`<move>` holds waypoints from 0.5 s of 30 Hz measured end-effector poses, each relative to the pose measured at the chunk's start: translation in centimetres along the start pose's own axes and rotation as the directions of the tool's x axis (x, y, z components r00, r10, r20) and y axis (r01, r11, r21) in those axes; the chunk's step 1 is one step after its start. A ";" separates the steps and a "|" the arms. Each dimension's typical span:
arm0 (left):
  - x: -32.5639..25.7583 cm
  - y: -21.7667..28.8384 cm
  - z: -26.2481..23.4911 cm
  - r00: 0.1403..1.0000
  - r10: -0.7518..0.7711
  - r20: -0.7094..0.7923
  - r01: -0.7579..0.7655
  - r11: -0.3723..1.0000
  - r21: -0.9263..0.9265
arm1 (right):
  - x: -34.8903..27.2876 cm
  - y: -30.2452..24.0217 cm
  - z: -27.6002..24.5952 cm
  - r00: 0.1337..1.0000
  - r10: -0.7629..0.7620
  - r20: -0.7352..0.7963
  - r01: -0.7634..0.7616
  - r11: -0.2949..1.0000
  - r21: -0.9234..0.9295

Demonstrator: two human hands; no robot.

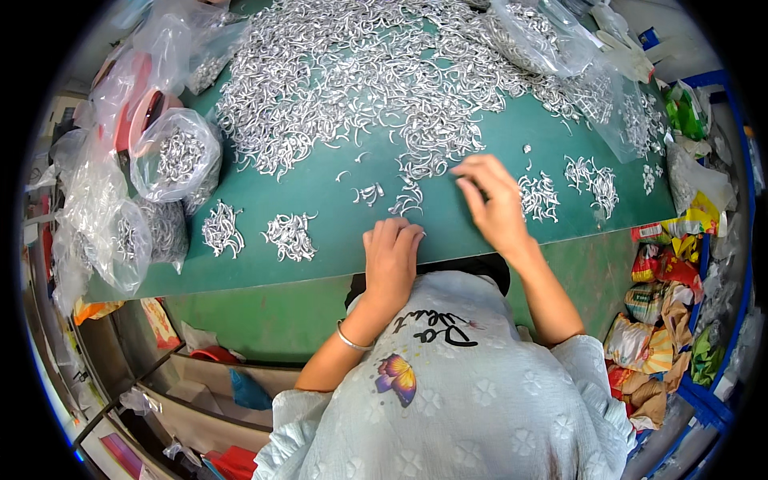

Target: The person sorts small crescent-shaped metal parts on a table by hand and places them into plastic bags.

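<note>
A wide heap of small curved silver metal pieces [360,80] covers the far part of the green table [360,200]. My left hand [390,254] rests at the table's near edge with its fingers bent and pressed together; what they hold, if anything, is hidden. Just beyond it lie a few loose curved pieces [406,200]. My right hand [494,200] is over the table beside the heap's near tip, thumb and index finger apart, with nothing visible between them. To its right sits a small pile of curved pieces [538,197].
Small piles [290,237] of the same pieces lie along the near side, left and right. Clear plastic bags [178,156] filled with pieces stand at the left, beside red-handled scissors [144,116]. Another clear bag [552,40] lies far right. Colourful packets [640,336] fill a blue rack.
</note>
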State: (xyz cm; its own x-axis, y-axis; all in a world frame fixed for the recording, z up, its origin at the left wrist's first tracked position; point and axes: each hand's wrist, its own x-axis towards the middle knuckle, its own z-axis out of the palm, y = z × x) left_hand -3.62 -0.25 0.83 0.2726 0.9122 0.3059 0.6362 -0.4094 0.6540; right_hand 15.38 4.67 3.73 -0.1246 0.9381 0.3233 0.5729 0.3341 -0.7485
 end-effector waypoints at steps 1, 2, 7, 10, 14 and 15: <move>-0.1 0.1 -0.1 1.000 -0.005 -0.007 0.005 1.000 -0.002 | 0.1 0.2 -0.4 0.999 0.044 -0.029 -0.046 0.998 -0.045; 0.0 0.4 -0.1 1.000 -0.007 -0.012 0.007 1.000 -0.007 | 0.2 0.3 -0.5 0.999 -0.045 0.023 0.047 0.995 -0.088; -0.3 0.4 -0.2 0.999 -0.019 -0.040 0.019 1.000 0.007 | 0.1 -0.1 2.3 0.947 -0.195 0.256 0.266 0.922 -0.280; -0.8 0.1 -0.5 0.998 -0.046 -0.049 0.047 0.999 0.013 | -0.1 0.4 1.1 0.961 -0.178 0.212 0.244 0.907 -0.343; -1.1 0.2 -0.2 0.998 -0.057 -0.039 0.057 0.998 0.006 | -0.5 -0.6 0.5 0.986 -0.140 0.086 0.163 0.905 -0.394; -1.1 0.3 0.0 0.998 -0.049 -0.034 0.049 0.999 0.008 | -0.5 -1.1 0.8 0.989 -0.132 0.061 0.145 0.911 -0.385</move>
State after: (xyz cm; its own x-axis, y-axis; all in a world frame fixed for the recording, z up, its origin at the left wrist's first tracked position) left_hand -3.72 -1.35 0.72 0.2168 0.9299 0.2970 0.6547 -0.3642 0.6624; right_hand 14.15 3.93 3.88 -0.2485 0.8897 0.3830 0.8161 0.4053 -0.4120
